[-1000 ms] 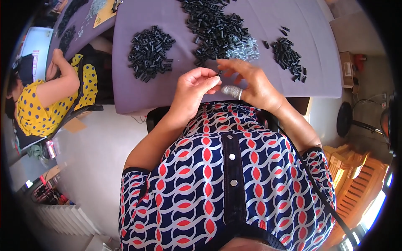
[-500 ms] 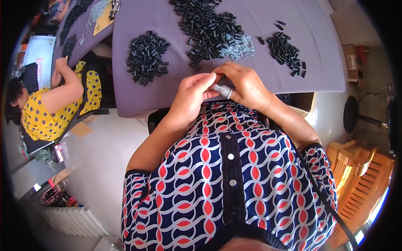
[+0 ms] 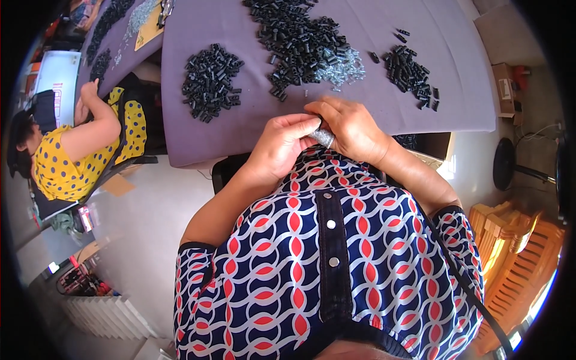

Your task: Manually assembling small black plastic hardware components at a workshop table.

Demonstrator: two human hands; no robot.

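Observation:
My left hand [image 3: 281, 143] and my right hand [image 3: 355, 131] meet at the fingertips just over the table's near edge. Both are closed in a pinch. Between them only a dark sliver of a small black part [image 3: 324, 124] shows; the fingers cover the rest. A silvery grey wrap [image 3: 323, 138], seemingly round a finger of my right hand, lies just below the pinch. Beyond my hands spreads a large heap of short black tubular parts [image 3: 294, 45], with a pile of small clear pieces [image 3: 342, 67] along its right side.
The purple-grey cloth [image 3: 258, 129] also bears a smaller black heap [image 3: 210, 83] at left and another [image 3: 409, 75] at right. To the left a person in a yellow dotted garment [image 3: 72, 150] sits at another table. A wooden slatted piece [image 3: 522, 258] stands at lower right.
My hands have come slightly nearer to my body, and the left thumb has moved right, over the pinched part. The black part shows less than before.

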